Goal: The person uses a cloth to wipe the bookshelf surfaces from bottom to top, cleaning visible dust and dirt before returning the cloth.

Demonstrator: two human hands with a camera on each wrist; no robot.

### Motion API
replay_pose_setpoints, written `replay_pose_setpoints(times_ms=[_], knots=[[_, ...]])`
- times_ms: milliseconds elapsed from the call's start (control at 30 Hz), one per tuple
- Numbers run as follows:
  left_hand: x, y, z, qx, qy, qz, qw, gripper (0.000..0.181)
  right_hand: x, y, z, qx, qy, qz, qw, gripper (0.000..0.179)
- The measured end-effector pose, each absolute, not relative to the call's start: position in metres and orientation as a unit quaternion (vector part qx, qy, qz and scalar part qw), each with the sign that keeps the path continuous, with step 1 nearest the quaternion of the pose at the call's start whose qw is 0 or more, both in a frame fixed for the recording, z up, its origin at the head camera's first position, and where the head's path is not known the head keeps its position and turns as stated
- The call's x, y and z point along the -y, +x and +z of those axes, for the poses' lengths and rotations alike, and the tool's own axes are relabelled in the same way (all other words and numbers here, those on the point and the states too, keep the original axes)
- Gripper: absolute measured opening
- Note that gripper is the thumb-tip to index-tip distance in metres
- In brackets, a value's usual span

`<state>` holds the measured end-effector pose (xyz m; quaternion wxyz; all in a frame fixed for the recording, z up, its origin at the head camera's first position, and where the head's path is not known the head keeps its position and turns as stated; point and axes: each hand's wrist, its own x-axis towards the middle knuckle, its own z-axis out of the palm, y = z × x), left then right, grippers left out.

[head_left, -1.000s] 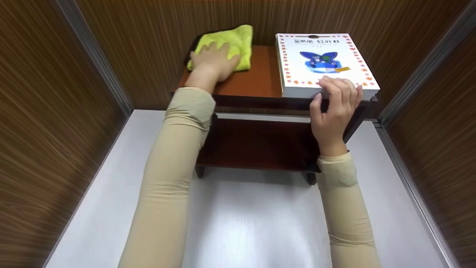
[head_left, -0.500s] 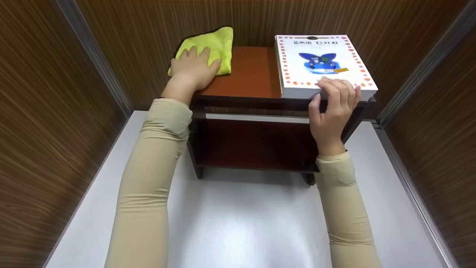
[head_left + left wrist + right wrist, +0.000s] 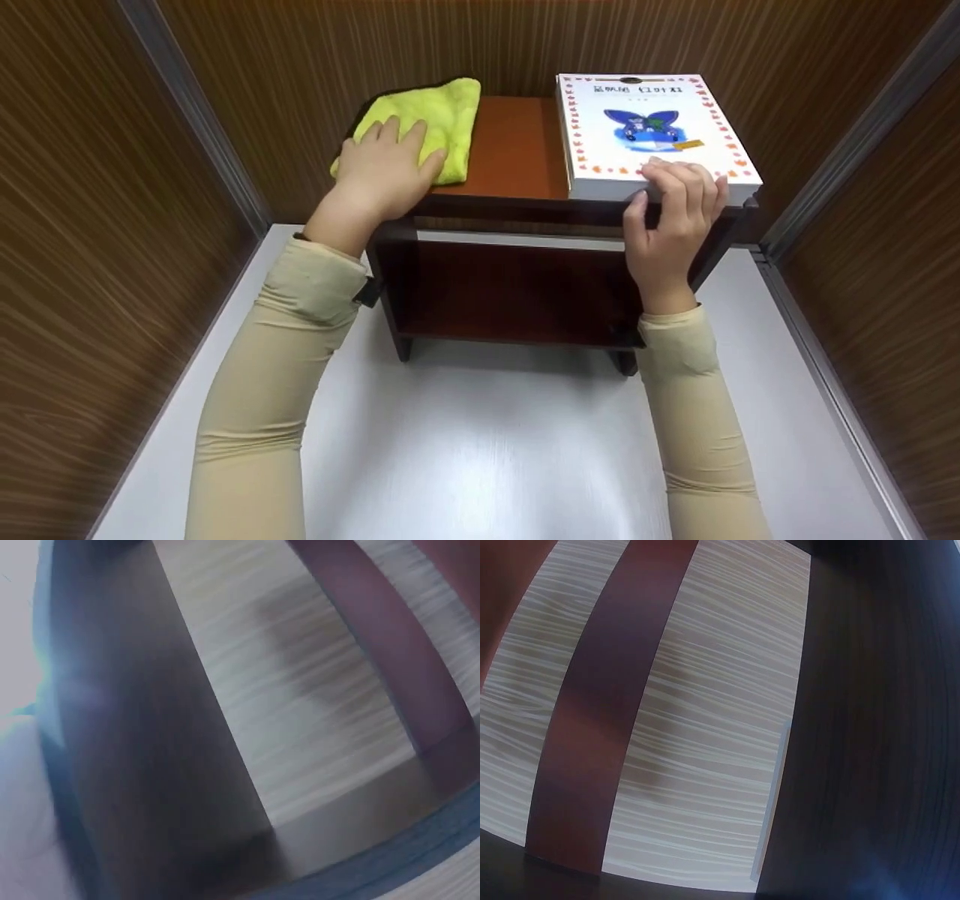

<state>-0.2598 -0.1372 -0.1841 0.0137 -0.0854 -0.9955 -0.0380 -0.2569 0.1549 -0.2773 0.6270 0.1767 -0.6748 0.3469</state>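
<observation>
My left hand (image 3: 382, 172) lies flat with spread fingers on a folded yellow-green cloth (image 3: 450, 120), which has a dark edge. The cloth covers the left end of the orange-brown top of a small shelf (image 3: 517, 161). At the right end of that top lies a thick white book (image 3: 585, 127) with a leaf border and a blue butterfly on its cover. My right hand (image 3: 671, 229) holds the book's front edge, fingers bent over the cover and thumb at the lower edge. In the left wrist view, the shelf's dark side panel (image 3: 142, 712) looks blurred.
Below the top is a dark red lower board (image 3: 517, 292); its reddish strip (image 3: 600, 705) also shows in the right wrist view. Wood-grain walls (image 3: 97, 225) stand at both sides and behind. The white floor (image 3: 480, 450) stretches in front of the shelf.
My left hand has moved the cloth left along the shelf top, then toward the front, uncovering more of the surface near the book. My right hand has stayed at the book's front edge.
</observation>
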Motion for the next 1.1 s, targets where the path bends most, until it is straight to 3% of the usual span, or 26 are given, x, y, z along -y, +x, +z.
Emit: replay_pose_setpoints(times_ms=[233,433,1100], knots=[[0.111,-0.241,-0.187,0.992,-0.121,-0.010,0.046,0.064,-0.156,-0.256,-0.276,0.665,0.164,0.349,0.639,0.021],[0.085,-0.232,-0.192,0.988,-0.149,0.007,0.046,0.065,-0.154,-0.260,-0.280,0.666,0.165,0.351,0.637,0.021],[0.037,-0.268,-0.183,0.985,-0.172,0.004,0.001,0.069,-0.162,-0.256,-0.282,0.675,0.158,0.340,0.635,0.023]])
